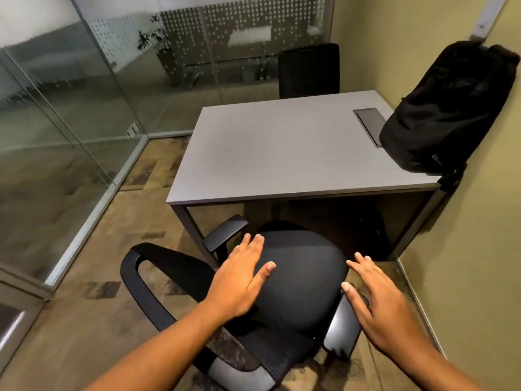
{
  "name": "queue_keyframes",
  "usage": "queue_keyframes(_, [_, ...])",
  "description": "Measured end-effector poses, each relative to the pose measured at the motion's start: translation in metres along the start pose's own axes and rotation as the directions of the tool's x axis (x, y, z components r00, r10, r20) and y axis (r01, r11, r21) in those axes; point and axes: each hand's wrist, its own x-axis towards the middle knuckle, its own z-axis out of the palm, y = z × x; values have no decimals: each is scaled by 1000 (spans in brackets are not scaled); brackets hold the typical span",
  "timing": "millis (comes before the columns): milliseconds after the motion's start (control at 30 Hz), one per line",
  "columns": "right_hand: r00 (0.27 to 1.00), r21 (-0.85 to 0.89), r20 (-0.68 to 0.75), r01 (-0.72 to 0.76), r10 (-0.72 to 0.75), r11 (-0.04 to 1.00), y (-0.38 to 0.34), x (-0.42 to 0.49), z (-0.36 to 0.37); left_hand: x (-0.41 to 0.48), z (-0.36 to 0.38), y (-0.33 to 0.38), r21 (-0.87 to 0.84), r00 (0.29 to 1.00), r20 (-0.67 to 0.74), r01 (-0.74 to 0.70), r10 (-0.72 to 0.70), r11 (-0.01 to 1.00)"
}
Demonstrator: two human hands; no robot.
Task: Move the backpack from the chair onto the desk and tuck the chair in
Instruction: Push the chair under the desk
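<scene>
While backpack (448, 108) rests on desk (282, 153), spread fingers (253, 244) overlie chair (296, 277).

Desk (282, 153) shadow hides the chair (298, 280) base

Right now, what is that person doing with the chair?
A person is about to push the black office chair toward the grey desk. The left hand lies open on the seat, and the right hand is spread open over the right armrest. The black backpack already sits on the desk's far right corner, leaning on the wall. The chair is turned sideways and not yet tucked under.
</scene>
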Motion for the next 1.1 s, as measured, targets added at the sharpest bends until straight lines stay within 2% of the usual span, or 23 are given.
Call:
queue_keyframes(200, [995,48,84,55,-59,997,-42,-34,31,-64,-15,-22,-43,994,-85,62,-65,997])
queue_keyframes(433, [965,61,186,175,-184,983,-90,-66,57,-128,-48,-61,153,987,-133,116,-96,981])
queue_keyframes(700, [957,-12,267,118,-111,993,-144,-78,81,-129,-101,-124,219,977,-162,172,-138,961])
queue_keyframes(933, [958,-216,285,80,-15,973,-183,-89,136,-100,-117,-188,259,998,-45,44,-33,965])
queue_keyframes(1000, [958,-319,280,32,62,947,-194,-92,147,-92,-118,-203,276,1000,-11,-5,8,961])
queue_keyframes(1100, [980,-419,158,-42,119,907,-205,-95,161,-85,-117,-223,265,997,41,-80,71,961])
